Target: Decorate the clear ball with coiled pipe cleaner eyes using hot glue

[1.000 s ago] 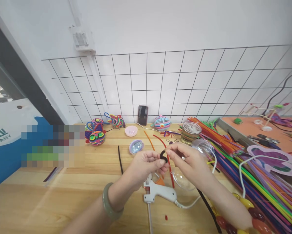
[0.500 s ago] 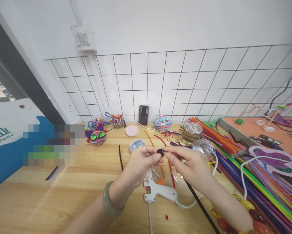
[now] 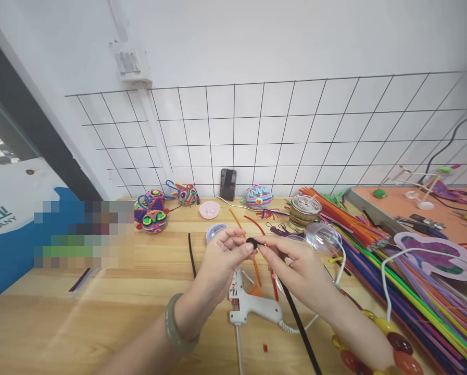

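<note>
My left hand pinches a small tight coil at the end of a black pipe cleaner. Close against it, the fingertips of my right hand grip the strand where it leaves the coil. The long tail passes under my right hand and slants down to the bottom edge. Below the hands a white glue gun lies on the table, with a glue stick in its rear. Another black pipe cleaner rests to the left of my left hand. Orange and red pipe cleaners lie partly hidden behind the hands.
Bundles of coloured pipe cleaners cover the right side. Along the back are yarn-wrapped ornaments, a pink dish, a phone, a striped ball and a glass jar. A white cord loops at right.
Both hands stay together at the coil. The pipe cleaner's tail now hangs more steeply, its lower end shifted left. The whole view has shifted slightly.
</note>
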`<act>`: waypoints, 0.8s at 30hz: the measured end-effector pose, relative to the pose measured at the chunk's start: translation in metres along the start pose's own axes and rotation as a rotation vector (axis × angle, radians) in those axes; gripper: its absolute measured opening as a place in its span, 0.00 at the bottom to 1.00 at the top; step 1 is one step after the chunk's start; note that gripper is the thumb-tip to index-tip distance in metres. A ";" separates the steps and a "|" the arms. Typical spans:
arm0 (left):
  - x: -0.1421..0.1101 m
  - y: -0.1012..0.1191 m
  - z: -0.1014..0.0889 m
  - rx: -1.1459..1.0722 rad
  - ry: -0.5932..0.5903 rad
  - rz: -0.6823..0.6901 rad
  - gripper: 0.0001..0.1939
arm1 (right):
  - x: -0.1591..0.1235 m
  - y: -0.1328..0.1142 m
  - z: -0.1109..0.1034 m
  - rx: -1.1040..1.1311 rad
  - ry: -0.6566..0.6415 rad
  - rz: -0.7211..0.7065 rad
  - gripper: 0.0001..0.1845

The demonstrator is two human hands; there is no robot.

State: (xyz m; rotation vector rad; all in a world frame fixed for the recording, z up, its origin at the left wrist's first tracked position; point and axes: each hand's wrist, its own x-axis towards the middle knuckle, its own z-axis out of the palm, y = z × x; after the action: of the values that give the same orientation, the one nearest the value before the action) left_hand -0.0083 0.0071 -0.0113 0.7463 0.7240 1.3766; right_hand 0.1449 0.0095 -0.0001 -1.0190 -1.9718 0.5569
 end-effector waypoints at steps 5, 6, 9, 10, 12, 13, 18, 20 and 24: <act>-0.001 0.000 0.002 -0.006 0.035 0.042 0.18 | -0.001 -0.003 0.002 0.012 0.007 -0.024 0.12; -0.001 0.000 0.002 0.001 0.046 0.056 0.18 | -0.001 -0.004 0.003 0.019 0.008 -0.026 0.12; -0.001 -0.002 0.002 0.063 0.052 0.104 0.17 | -0.001 -0.005 0.003 0.063 0.011 0.017 0.12; -0.001 -0.002 0.002 0.099 0.048 0.121 0.17 | -0.001 -0.005 0.003 0.083 0.013 0.050 0.12; -0.001 -0.003 0.001 0.180 0.048 0.154 0.16 | -0.001 -0.005 0.003 0.117 0.021 0.105 0.13; -0.001 -0.003 0.001 0.215 0.053 0.167 0.16 | 0.000 -0.004 0.003 0.127 0.030 0.118 0.13; -0.003 0.000 0.002 0.278 0.074 0.189 0.16 | 0.000 -0.003 0.003 0.086 0.061 0.062 0.11; -0.005 0.000 0.003 0.278 0.074 0.183 0.16 | 0.001 -0.004 0.003 0.066 0.061 0.040 0.10; -0.006 0.001 0.006 0.280 0.089 0.171 0.14 | 0.000 -0.005 0.001 0.069 0.027 0.056 0.10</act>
State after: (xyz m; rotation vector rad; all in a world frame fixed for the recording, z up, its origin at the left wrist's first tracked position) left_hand -0.0042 0.0012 -0.0072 0.9909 0.9537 1.4866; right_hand 0.1413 0.0068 0.0028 -1.0356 -1.8921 0.6344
